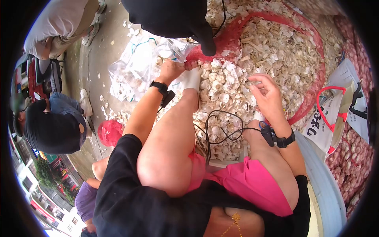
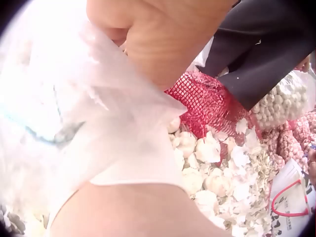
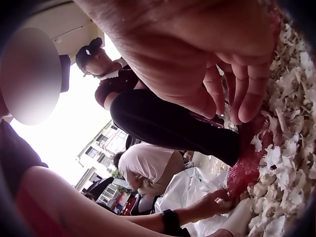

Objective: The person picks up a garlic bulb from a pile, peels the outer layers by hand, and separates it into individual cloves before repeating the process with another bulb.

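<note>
My left hand (image 1: 172, 70) is at the edge of a clear plastic bag (image 1: 136, 59) with pale garlic inside, beside a red mesh sack (image 1: 233, 37). Its fingers bend inward, and I cannot tell whether they hold anything. In the left wrist view the bag's film (image 2: 133, 143) spreads below the palm. My right hand (image 1: 267, 94) hovers over loose skins (image 1: 284, 51), fingers loosely bent with nothing between them; the right wrist view shows the fingertips (image 3: 244, 113) pointing down. Whole garlic bulbs (image 1: 215, 81) lie in a heap between the two hands.
A black cable (image 1: 221, 134) loops over the skins between my legs. Another person's dark-clothed leg (image 1: 173, 19) reaches in ahead. To the right are a white bag with red handles (image 1: 323, 118) and mesh sacks of garlic (image 1: 351, 166). A red bundle (image 1: 110, 132) lies left.
</note>
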Tool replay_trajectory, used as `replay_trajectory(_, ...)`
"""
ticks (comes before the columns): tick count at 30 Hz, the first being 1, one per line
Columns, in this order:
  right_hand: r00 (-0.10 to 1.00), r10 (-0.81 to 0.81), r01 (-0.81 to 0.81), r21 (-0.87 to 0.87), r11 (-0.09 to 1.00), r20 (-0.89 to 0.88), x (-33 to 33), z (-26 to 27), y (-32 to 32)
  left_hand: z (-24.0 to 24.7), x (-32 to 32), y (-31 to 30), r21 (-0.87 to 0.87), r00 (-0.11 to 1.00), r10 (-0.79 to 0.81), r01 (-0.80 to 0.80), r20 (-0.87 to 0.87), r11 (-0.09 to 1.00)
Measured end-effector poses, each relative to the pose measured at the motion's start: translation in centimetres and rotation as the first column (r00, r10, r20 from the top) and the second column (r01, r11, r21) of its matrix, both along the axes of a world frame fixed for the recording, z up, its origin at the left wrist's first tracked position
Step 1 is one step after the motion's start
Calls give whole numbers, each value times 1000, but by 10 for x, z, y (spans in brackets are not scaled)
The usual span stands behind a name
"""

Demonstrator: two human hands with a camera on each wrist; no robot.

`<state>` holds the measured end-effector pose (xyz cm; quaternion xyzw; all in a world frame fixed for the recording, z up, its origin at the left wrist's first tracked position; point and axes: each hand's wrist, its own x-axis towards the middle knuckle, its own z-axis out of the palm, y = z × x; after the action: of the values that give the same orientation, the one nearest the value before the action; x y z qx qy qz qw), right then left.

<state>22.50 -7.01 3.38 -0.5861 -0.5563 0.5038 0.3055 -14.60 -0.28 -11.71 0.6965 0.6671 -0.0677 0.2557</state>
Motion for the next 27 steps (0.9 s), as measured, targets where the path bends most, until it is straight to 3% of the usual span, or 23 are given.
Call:
replay_trajectory(1,1000,-1,1,0,1000,1,1,-1,1,8,3,5,-33,989,150,-150,4,988)
replay_trajectory(2,1000,-1,1,-3,1000,1,2,-1,-1,42,14,9,-160,925,301,-269,232,950)
replay_trajectory(3,1000,-4,4,-5,1000,1,2,-1,-1,52,14,8,-364,688,435,-258,581,895)
replay_trajectory(5,1000,-16,16,-14,1000,-25,0,0,-1,69,13,2,-666,281,698,-214,659,714)
replay_trajectory(6,999,-18,17,-9,1000,-27,1,1,0,76,15,2,-662,282,695,-214,662,718)
replay_trajectory(8,999,7,-7,-2,1000,-33,0,1,1,90,20,2,-779,115,770,82,627,622)
replay_trajectory(12,999,4,-4,-24,1000,-34,3,-1,-1,95,28,-3,-784,46,788,152,614,602)
replay_trajectory(14,999,-8,5,-55,998,-43,4,0,-1,97,34,-7,-740,90,739,181,668,647)
replay_trajectory(17,998,-13,11,-34,999,-62,-1,1,-2,112,51,-12,-788,133,778,160,614,595)
replay_trajectory(19,996,-4,9,48,999,-94,-7,5,0,116,61,-1,-761,180,745,264,643,593)
replay_trajectory(21,987,50,-28,144,989,-153,-12,18,3,135,78,15,-729,240,727,480,644,488)
replay_trajectory(22,989,58,-32,186,982,-138,-14,20,3,147,91,16,-731,288,687,429,667,530)
replay_trajectory(23,991,48,-24,186,982,-127,-15,23,4,153,102,20,-726,287,684,443,670,526)
replay_trajectory(25,986,28,30,343,939,-162,-17,28,7,161,122,26,-713,278,694,516,664,474)
replay_trajectory(27,987,-30,87,373,924,-157,-14,28,12,167,143,22,-730,329,668,471,667,496)
